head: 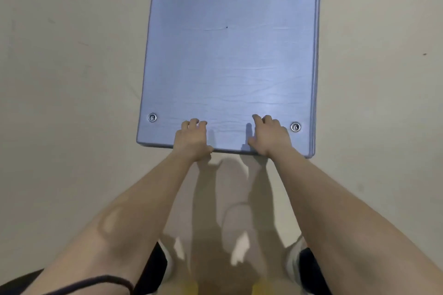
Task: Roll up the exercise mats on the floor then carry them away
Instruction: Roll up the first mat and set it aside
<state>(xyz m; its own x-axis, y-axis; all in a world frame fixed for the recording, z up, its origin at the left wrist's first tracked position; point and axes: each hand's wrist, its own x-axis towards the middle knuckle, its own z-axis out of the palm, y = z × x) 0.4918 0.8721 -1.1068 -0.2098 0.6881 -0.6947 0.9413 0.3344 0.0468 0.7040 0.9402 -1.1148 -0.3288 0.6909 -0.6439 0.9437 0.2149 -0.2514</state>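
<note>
Exercise mat [230,55], smooth blue rectangle, lies clamped by left hand [191,137] and right hand [268,136].

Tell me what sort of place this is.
Probably a gym or exercise room: a blue exercise mat with metal eyelets lies on a pale floor, and the left hand and right hand grip its near edge.

— What colour is the mat [230,55]?
— Plain blue-grey all over; its eyelets [152,117] are shiny silver.
— And the floor [60,103]?
— Pale beige, with a few small dark specks, and the thin cord [100,279] is black
</note>
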